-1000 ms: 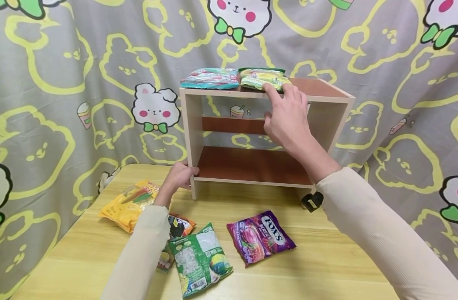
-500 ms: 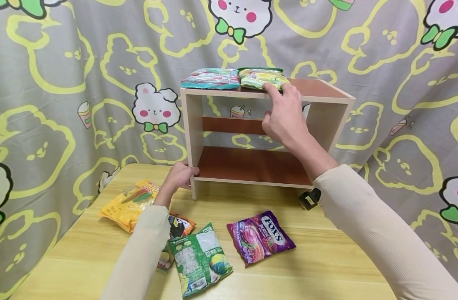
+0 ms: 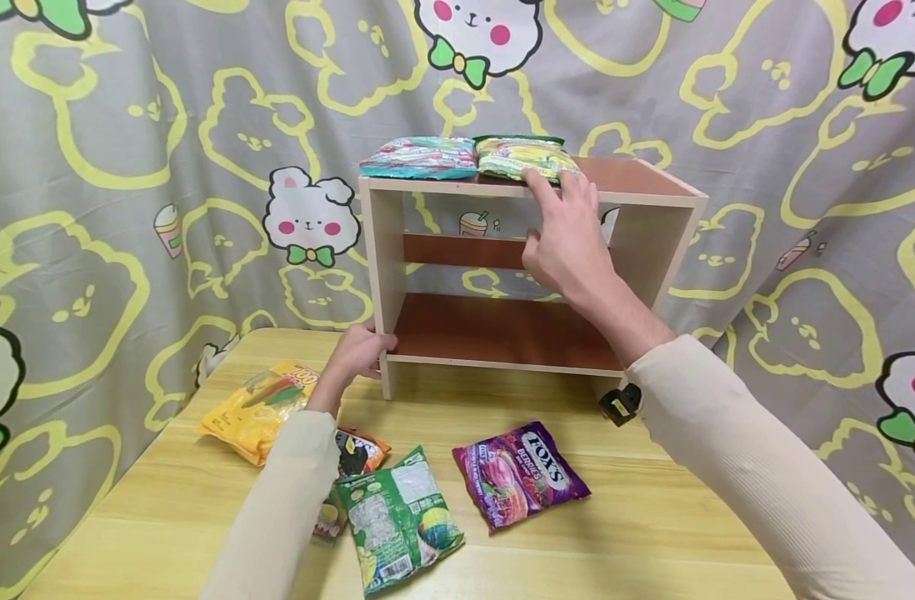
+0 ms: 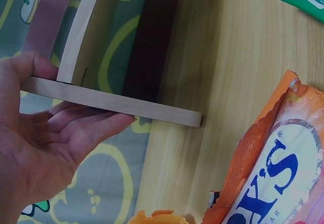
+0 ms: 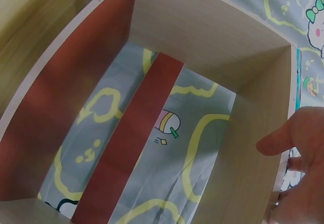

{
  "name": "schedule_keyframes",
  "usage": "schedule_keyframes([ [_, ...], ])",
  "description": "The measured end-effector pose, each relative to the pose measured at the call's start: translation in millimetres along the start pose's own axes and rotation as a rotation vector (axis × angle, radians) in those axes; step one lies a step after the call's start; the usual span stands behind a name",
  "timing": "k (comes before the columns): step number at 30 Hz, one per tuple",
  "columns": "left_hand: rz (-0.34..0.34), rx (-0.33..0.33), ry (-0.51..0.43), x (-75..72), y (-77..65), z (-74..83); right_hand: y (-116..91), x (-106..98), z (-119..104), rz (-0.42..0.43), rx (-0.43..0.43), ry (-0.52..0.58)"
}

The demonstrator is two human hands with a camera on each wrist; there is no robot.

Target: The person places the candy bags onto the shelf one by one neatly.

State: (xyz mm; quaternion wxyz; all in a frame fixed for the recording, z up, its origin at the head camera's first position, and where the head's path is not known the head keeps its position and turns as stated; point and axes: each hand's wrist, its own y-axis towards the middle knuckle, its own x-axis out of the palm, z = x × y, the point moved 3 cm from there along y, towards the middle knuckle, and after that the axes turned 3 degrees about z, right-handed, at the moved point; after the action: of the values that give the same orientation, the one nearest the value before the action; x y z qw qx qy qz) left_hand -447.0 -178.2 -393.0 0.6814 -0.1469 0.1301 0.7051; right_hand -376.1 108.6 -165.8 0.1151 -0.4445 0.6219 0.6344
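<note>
My left hand (image 3: 360,350) holds the lower left side panel of a small wooden shelf (image 3: 495,358), thumb on the inner side and fingers along the outer face. In the left wrist view the hand (image 4: 55,128) straddles that panel (image 4: 116,100). On the shelf's top board, my right hand (image 3: 566,229) touches the front right of a green and yellow candy bag (image 3: 521,156) with extended fingertips. Its thumb hangs below the board's front edge, also seen in the right wrist view. Left of that bag lies a teal and red candy bag (image 3: 420,157), right against it.
On the table (image 3: 652,517) lie a purple Fox's Berries bag (image 3: 521,475), a green bag (image 3: 401,521), a yellow bag (image 3: 266,404) and an orange bag (image 4: 278,158) partly behind my left arm. A patterned curtain (image 3: 225,167) hangs close behind the shelf.
My right hand has shifted slightly left, and the green and yellow bag has slid a little toward the teal one. The left hand keeps its place on the side panel.
</note>
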Motion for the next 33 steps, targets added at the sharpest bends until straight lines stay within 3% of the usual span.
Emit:
schedule_keyframes([
  [5,0.003,-0.002,0.007,0.2,0.5,0.1,-1,0,3,0.005,0.016,0.048],
  [10,0.002,0.0,0.006,0.1,0.3,0.3,-1,-5,6,0.108,-0.013,0.134],
  [15,-0.001,0.007,-0.003,-0.3,-2.1,1.7,-5,-12,9,0.188,0.025,0.2],
  [21,-0.004,0.002,0.0,-0.2,-2.1,2.4,-22,-16,10,0.208,-0.005,0.182],
  [26,0.003,0.005,0.009,-0.1,-1.4,3.2,-38,-9,10,0.166,-0.024,0.194],
  [33,-0.004,-0.005,-0.01,0.3,-1.2,1.3,-71,25,14,-0.032,0.0,0.181],
])
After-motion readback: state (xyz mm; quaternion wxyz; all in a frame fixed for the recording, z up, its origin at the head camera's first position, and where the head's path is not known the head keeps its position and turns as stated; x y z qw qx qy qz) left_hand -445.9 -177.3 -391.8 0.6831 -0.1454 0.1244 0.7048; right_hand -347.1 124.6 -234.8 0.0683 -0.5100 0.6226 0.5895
